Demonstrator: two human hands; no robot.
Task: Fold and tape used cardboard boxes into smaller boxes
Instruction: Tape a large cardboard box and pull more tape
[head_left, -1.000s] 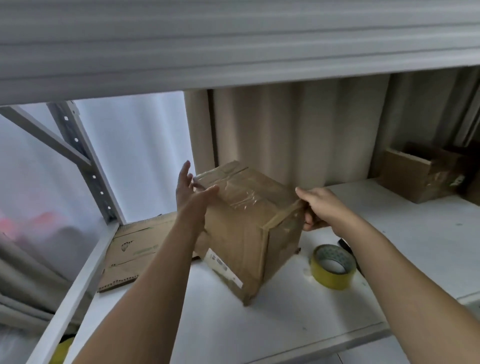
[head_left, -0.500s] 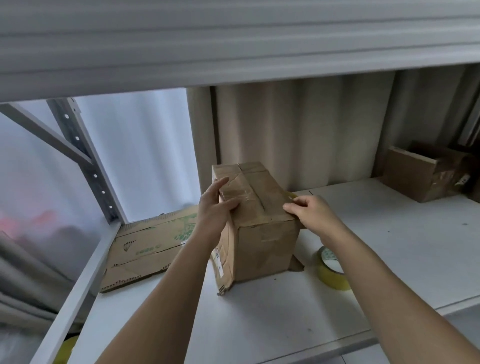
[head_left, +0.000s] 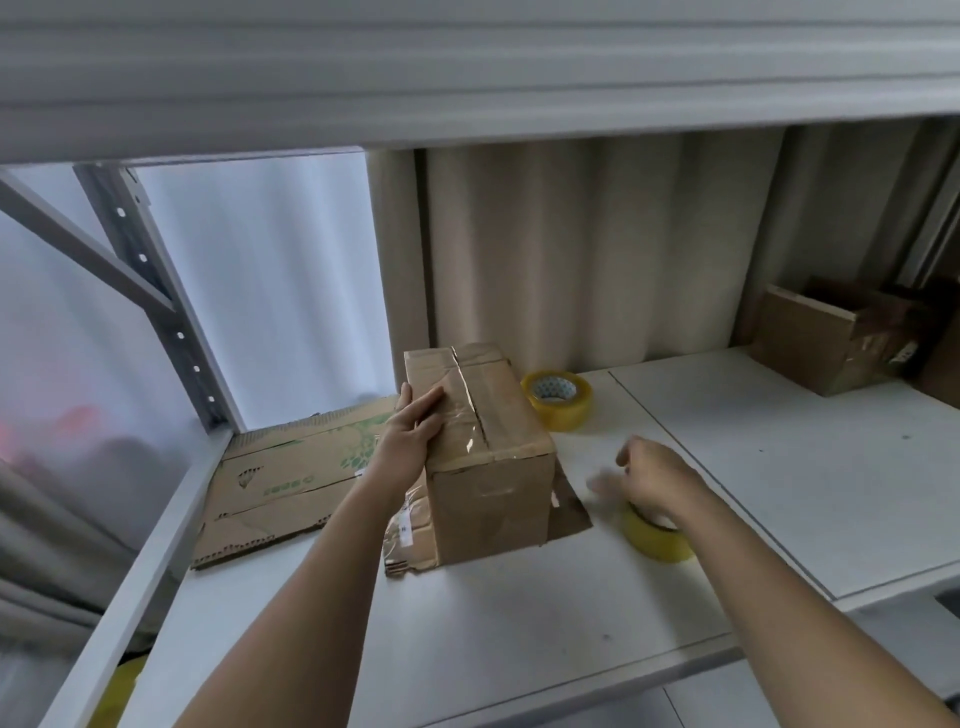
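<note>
A white shelf (head_left: 519, 649) carried, from largest to smallest, a flattened cardboard sheet (head_left: 291, 478) lying at its left end, a closed cardboard box (head_left: 493, 467) standing upright near the centre with glossy tape along its top seam, an open box (head_left: 826, 338) at the far right, and 2 rolls of yellow tape. The left hand (head_left: 410, 441) gripped the closed box's upper left edge, fingers laid over the taped top. The right hand (head_left: 652, 475), motion-blurred, sat on the nearer roll (head_left: 657, 540) just right of the box, its grasp indeterminable, while the farther roll (head_left: 558, 400) lay behind, near the box's right rear corner.
</note>
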